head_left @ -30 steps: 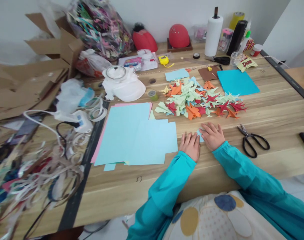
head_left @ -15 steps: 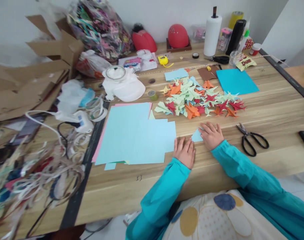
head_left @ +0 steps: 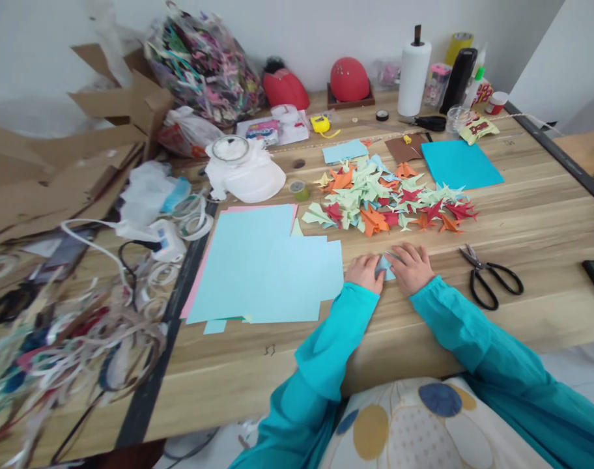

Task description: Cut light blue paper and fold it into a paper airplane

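A small folded piece of light blue paper (head_left: 387, 268) lies on the wooden table between my hands. My left hand (head_left: 364, 272) has its fingers curled together at the paper's left edge, gripping it. On the other side, my right hand (head_left: 412, 267) presses and holds the paper with bent fingers; its thumb side is partly hidden. Just beyond my hands spreads a pile of folded paper cranes (head_left: 370, 189) in pale green, orange, red and blue. Large light blue sheets (head_left: 258, 267) lie to the left of my left hand.
Black-handled scissors (head_left: 492, 277) lie partly open to the right. Behind the pile are a bright blue paper stack (head_left: 462, 164) and a yellow tape measure (head_left: 320, 124). Tangled ribbons (head_left: 116, 342) and a cardboard box (head_left: 126, 104) crowd the left. A white roll (head_left: 414, 79) stands at the back.
My left hand has moved right and slightly away from me, from beside the large sheets onto the small paper. Less of that paper shows now. My right hand stays at its right side.
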